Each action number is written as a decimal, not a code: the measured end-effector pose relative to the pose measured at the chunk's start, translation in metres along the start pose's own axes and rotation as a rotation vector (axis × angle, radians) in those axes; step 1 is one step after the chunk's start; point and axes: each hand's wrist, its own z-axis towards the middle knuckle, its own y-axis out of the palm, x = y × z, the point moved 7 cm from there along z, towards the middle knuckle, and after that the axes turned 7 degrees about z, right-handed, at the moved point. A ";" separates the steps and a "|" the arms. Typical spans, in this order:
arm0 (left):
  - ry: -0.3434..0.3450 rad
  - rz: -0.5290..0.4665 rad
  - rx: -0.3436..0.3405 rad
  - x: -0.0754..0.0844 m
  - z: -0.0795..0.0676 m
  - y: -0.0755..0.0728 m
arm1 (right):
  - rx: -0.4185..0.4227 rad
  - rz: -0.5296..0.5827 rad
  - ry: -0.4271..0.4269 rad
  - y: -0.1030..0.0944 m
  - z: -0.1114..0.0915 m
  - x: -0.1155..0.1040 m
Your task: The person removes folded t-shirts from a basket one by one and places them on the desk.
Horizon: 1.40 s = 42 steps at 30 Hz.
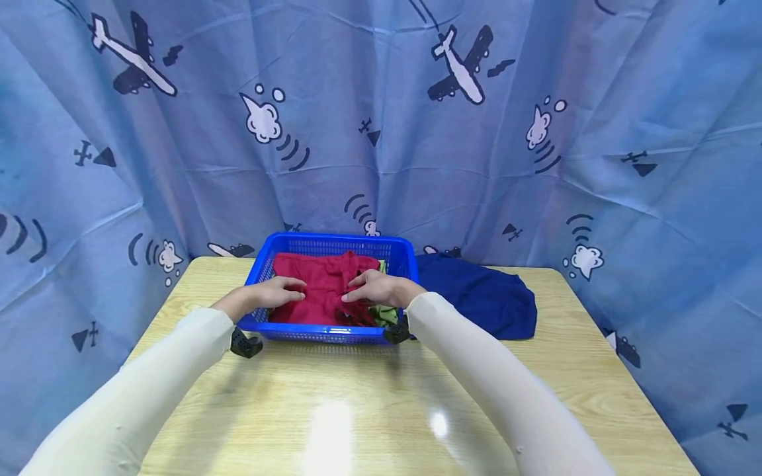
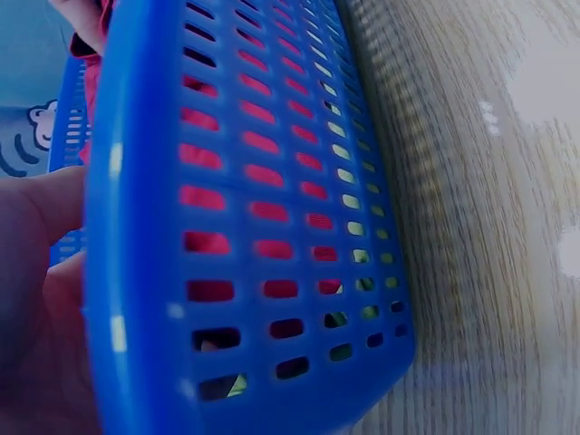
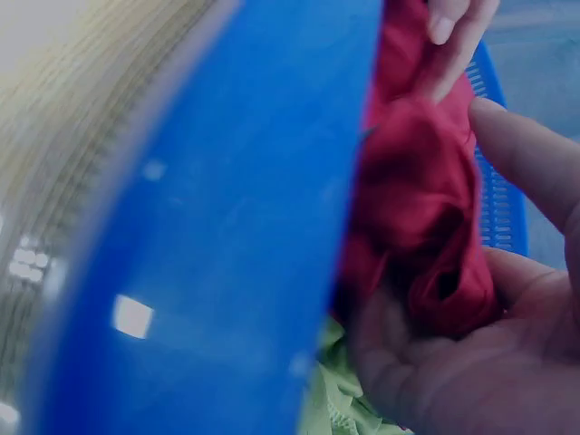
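Note:
A red cloth [image 1: 324, 291] lies spread in the blue plastic basket [image 1: 335, 330], its right side bunched up. My left hand [image 1: 275, 292] reaches over the basket's left side, with thumb and forefinger apart and the fingertips at the cloth. At the right part of the cloth, my right hand [image 1: 378, 288] holds a bunched fold; in the right wrist view its fingers curl under the red folds [image 3: 421, 208], while the thumb stands off to the side. Light green cloth [image 1: 385, 313] shows beneath the red one. In the left wrist view the basket wall [image 2: 245, 217] hides most of the left hand.
A dark blue cloth [image 1: 476, 294] lies on the wooden table [image 1: 286, 410], just right of the basket. Behind the table hangs a blue curtain [image 1: 333, 132] printed with airplanes. Black wrist cameras [image 1: 245, 344] on both wrists sit near the basket's front rim.

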 end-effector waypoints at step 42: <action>0.097 -0.358 0.307 0.015 -0.035 -0.047 | 0.307 0.257 -0.224 -0.046 -0.041 -0.030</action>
